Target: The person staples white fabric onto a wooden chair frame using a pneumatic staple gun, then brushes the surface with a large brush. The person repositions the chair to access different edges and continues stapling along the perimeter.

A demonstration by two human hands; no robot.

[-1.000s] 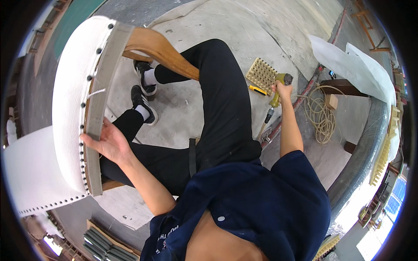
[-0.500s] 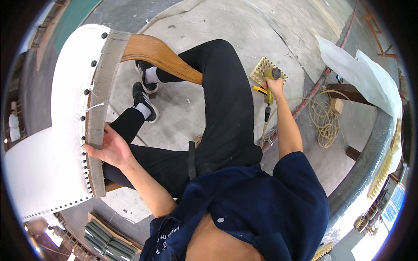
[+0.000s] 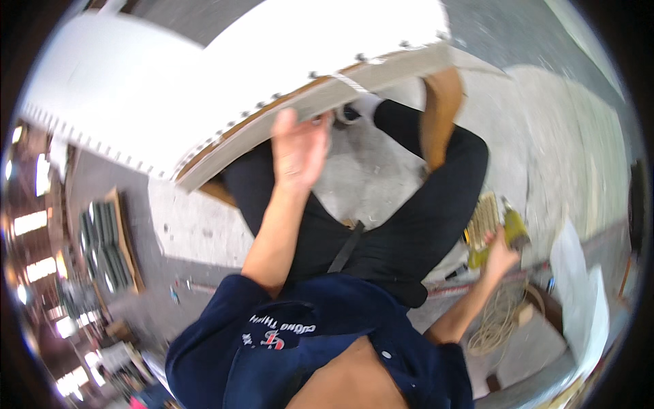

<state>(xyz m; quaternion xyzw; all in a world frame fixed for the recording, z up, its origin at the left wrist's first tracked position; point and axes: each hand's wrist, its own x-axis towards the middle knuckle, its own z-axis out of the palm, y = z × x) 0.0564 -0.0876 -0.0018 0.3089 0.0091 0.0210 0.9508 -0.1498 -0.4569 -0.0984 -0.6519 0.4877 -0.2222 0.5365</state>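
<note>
A white upholstered chair part (image 3: 300, 61), edged with dark round nail heads, lies across the top of the view. Along its border runs a grey fabric strip (image 3: 259, 133), and a curved wooden piece (image 3: 441, 116) joins its right end. My left hand (image 3: 300, 146), slightly blurred, is at this strip with thumb and fingers apart; some fingers are partly hidden at the edge. At the right, low to the floor, my right hand (image 3: 501, 253) grips a yellow-green air tool (image 3: 516, 228). Beside it is a pale block (image 3: 485, 213) studded with nails.
A coiled pale hose (image 3: 494, 324) lies on the floor at lower right, near a wood block (image 3: 523, 313) and a white sheet (image 3: 579, 273). Stacked dark green panels (image 3: 105, 245) stand at left. My black-trousered legs (image 3: 449, 177) straddle the pale floor sheet (image 3: 361, 177).
The whole view has swung round, bringing the chair part from the left to the top. My left hand shows more of its palm at the strip. My right hand keeps the air tool.
</note>
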